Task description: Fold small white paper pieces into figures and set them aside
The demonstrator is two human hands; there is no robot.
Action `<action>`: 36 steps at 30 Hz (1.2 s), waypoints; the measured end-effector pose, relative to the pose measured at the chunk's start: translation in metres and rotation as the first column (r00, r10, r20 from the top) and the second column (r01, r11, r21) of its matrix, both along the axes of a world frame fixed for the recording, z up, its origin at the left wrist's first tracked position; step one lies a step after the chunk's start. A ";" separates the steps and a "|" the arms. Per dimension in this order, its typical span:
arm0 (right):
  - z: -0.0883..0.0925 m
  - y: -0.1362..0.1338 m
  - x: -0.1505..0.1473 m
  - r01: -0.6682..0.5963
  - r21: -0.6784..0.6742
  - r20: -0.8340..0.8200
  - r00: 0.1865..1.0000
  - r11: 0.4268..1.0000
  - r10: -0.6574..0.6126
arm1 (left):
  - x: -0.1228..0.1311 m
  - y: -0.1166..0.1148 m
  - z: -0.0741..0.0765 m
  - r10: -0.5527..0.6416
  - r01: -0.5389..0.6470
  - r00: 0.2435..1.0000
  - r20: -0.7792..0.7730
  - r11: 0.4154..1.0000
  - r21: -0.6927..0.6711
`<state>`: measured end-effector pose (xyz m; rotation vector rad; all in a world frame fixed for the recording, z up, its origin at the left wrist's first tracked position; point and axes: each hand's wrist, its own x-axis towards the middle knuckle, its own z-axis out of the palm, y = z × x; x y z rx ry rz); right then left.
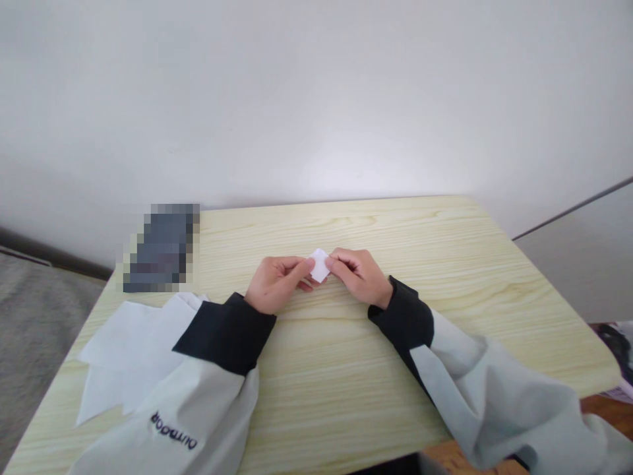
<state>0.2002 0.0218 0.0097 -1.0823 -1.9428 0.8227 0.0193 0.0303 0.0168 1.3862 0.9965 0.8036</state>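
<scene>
Between my two hands is a small white folded paper (320, 265), held up as a diamond shape over the middle of the table. My left hand (278, 282) pinches its left corner between thumb and fingers. On the other side, my right hand (360, 274) grips the right corner with thumb and forefinger. Some of the left fingers show behind and below the paper; its back is hidden.
White sheets of paper (133, 349) lie at the left of the light wooden table (316, 389), partly under my left sleeve. Behind them is a dark, pixelated flat object (161, 247). A white wall (316, 99) borders the table's far edge.
</scene>
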 end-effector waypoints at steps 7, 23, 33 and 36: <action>0.001 -0.002 0.000 -0.118 0.112 0.099 0.989 0.987 0.107 | 0.003 -0.002 0.001 0.061 -0.058 0.998 -0.034 0.993 0.099; -0.005 0.001 -0.003 0.163 0.147 0.229 0.954 0.976 -0.194 | -0.003 0.004 -0.012 0.228 0.106 0.912 -0.340 0.671 0.734; -0.011 -0.001 0.001 0.165 0.257 0.401 0.878 0.952 -0.260 | -0.006 0.009 -0.024 0.246 0.301 0.845 -0.475 0.516 0.802; -0.010 0.000 0.008 0.110 0.245 0.354 0.915 0.963 -0.194 | -0.007 0.009 -0.023 0.259 0.312 0.831 -0.492 0.515 0.799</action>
